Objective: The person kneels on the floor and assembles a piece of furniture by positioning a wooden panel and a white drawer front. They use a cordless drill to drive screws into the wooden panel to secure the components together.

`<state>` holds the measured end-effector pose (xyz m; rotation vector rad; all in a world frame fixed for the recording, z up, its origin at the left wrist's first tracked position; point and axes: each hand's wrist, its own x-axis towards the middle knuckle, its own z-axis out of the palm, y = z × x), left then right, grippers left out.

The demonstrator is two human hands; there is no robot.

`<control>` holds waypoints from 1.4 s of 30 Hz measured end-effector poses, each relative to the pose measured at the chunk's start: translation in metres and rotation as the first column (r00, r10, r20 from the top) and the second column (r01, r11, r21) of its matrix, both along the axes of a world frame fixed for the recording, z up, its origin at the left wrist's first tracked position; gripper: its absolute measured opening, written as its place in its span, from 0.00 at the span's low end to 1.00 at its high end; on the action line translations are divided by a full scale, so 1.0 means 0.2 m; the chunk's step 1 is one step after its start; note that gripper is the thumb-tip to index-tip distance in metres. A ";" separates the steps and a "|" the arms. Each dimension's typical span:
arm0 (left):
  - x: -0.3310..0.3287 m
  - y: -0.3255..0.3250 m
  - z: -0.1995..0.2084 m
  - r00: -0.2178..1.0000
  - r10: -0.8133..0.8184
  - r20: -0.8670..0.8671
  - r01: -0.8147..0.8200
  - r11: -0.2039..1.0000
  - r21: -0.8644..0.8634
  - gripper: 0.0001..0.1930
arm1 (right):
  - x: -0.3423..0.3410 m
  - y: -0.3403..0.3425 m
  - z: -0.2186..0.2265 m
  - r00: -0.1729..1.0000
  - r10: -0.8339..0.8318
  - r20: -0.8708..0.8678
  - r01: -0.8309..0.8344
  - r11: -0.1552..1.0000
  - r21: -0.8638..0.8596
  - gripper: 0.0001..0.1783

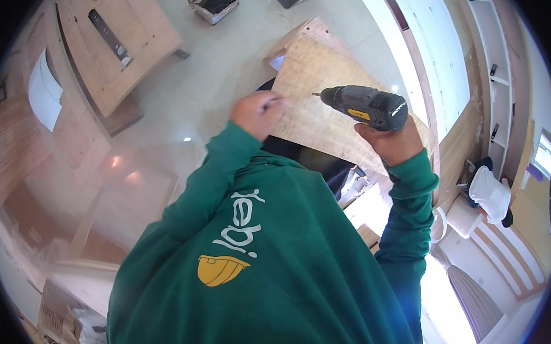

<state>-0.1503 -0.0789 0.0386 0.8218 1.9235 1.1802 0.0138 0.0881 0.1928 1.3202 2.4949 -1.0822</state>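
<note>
My right hand (396,143) grips a black cordless drill (369,106) with a yellow label, its bit pointing left toward my other hand. Under the drill lies a pale wooden panel (321,68), close in front of me. My left hand (259,114) is closed at the panel's left edge, its fingers curled together. Whether something small sits between those fingertips cannot be made out. The drill's bit is apart from the panel's left edge and from my left hand.
Wooden boards (130,27) with dark metal drawer slides (110,37) stand at the far left. An open cardboard box (214,0) sits on the tiled floor beyond the panel. White shelving (494,71) runs along the right, near a white cloth (491,194).
</note>
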 end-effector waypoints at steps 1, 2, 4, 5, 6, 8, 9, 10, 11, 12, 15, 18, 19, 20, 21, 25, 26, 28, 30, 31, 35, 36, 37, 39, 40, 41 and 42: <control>0.04 0.09 -0.03 0.993 -0.070 -0.099 0.080 0.992 0.099 0.14 | 0.00 -0.02 0.00 0.999 -0.016 -0.043 0.016 1.000 -0.006 0.22; 0.06 0.17 -0.05 0.971 -0.130 -0.200 0.169 0.967 0.189 0.14 | 0.00 -0.03 0.00 0.996 -0.035 -0.081 0.034 0.999 -0.012 0.23; 0.08 0.26 -0.08 0.924 -0.197 -0.328 0.233 0.970 0.075 0.13 | -0.01 -0.05 0.02 0.999 -0.038 0.001 0.038 0.999 0.027 0.23; 0.08 0.30 -0.10 0.889 -0.242 -0.389 0.266 0.964 0.008 0.13 | 0.01 -0.06 0.02 0.998 -0.049 0.040 0.048 0.998 0.039 0.23; 0.09 0.34 -0.13 0.842 -0.335 -0.423 0.344 0.937 -0.059 0.11 | 0.04 -0.07 0.01 0.995 -0.098 0.036 0.097 0.995 0.029 0.23; 0.11 0.37 -0.21 0.794 -0.376 -0.478 0.423 0.906 -0.009 0.10 | 0.12 -0.13 -0.02 0.971 -0.205 -0.127 0.204 0.979 -0.018 0.23; 0.11 0.39 -0.24 0.768 -0.391 -0.507 0.464 0.886 0.021 0.10 | 0.16 -0.18 -0.03 0.944 -0.257 -0.207 0.255 0.966 -0.038 0.24; 0.12 0.40 -0.23 0.763 -0.383 -0.521 0.452 0.892 0.007 0.09 | 0.21 -0.23 -0.03 0.919 -0.330 -0.217 0.328 0.944 -0.045 0.25; 0.12 0.40 -0.23 0.759 -0.374 -0.533 0.438 0.899 -0.008 0.09 | 0.28 -0.27 -0.04 0.918 -0.354 -0.180 0.360 0.933 0.001 0.27; 0.12 0.40 -0.22 0.755 -0.365 -0.545 0.423 0.906 -0.021 0.09 | 0.37 -0.34 -0.05 0.886 -0.409 -0.218 0.415 0.910 -0.020 0.23; 0.12 0.38 -0.33 0.846 -0.123 -0.519 0.325 0.891 0.318 0.09 | 0.56 -0.54 -0.04 0.712 -0.601 -0.363 0.575 0.796 -0.191 0.18; 0.02 0.40 -0.25 0.955 0.041 0.293 -0.106 0.972 0.211 0.12 | 0.76 -0.68 -0.02 0.508 -0.770 -0.386 0.707 0.629 -0.323 0.19; -0.01 0.40 -0.17 0.934 0.049 0.354 -0.117 0.978 0.172 0.13 | 0.84 -0.72 -0.03 0.452 -0.800 -0.395 0.753 0.579 -0.312 0.20; -0.04 0.38 -0.07 0.910 0.065 0.409 -0.130 0.982 0.135 0.13 | 0.92 -0.75 -0.04 0.397 -0.822 -0.409 0.791 0.532 -0.302 0.20; -0.04 0.38 -0.01 0.883 0.088 0.461 -0.147 0.985 0.094 0.14 | 0.99 -0.76 -0.04 0.332 -0.842 -0.425 0.815 0.483 -0.321 0.20; 0.21 0.42 0.06 0.691 -0.148 0.707 0.051 0.986 0.157 0.12 | 1.23 -0.78 -0.08 0.113 -0.880 -0.462 0.871 0.312 -0.381 0.22; 0.32 0.44 0.08 0.702 -0.176 0.690 0.114 0.984 0.135 0.12 | 1.31 -0.76 -0.08 0.066 -0.883 -0.465 0.885 0.267 -0.381 0.22; 0.54 0.51 0.10 0.708 -0.255 0.658 0.251 0.962 0.102 0.12 | 1.46 -0.72 -0.09 0.037 -0.889 -0.457 0.916 0.212 -0.339 0.20; 0.78 0.64 0.12 0.633 -0.338 0.697 0.377 0.920 0.104 0.12 | 1.59 -0.63 -0.10 0.029 -0.879 -0.476 0.940 0.186 -0.287 0.19; 0.88 0.70 0.11 0.602 -0.371 0.707 0.438 0.894 0.096 0.12 | 1.67 -0.59 -0.14 0.032 -0.872 -0.489 0.944 0.187 -0.272 0.19; 1.28 0.98 0.10 0.546 -0.504 0.669 0.563 0.812 0.152 0.12 | 2.04 -0.40 -0.31 -0.075 -0.836 -0.544 0.915 0.159 -0.371 0.22; 1.34 1.04 0.09 0.550 -0.503 0.667 0.556 0.816 0.156 0.12 | 2.10 -0.35 -0.38 -0.157 -0.801 -0.578 0.871 0.164 -0.463 0.24; 1.39 1.10 0.08 0.556 -0.501 0.663 0.544 0.823 0.166 0.12 | 2.14 -0.28 -0.42 -0.465 -0.718 -0.519 0.626 0.148 -0.766 0.26; 1.47 1.21 0.08 0.591 -0.487 0.643 0.521 0.839 0.156 0.12 | 2.32 -0.14 -0.60 -0.600 -0.666 -0.444 0.325 0.304 -0.895 0.29; 1.49 1.24 0.07 0.624 -0.470 0.625 0.513 0.849 0.126 0.12 | 2.37 -0.07 -0.68 -0.629 -0.660 -0.410 0.309 0.272 -0.911 0.30; 1.50 1.25 0.07 0.655 -0.451 0.606 0.501 0.860 0.099 0.12 | 2.41 0.01 -0.76 -0.669 -0.603 -0.435 0.335 0.277 -0.900 0.30; 1.50 1.26 0.06 0.673 -0.462 0.578 0.535 0.843 0.050 0.12 | 2.44 0.06 -0.82 -0.720 -0.583 -0.377 0.289 0.242 -0.926 0.29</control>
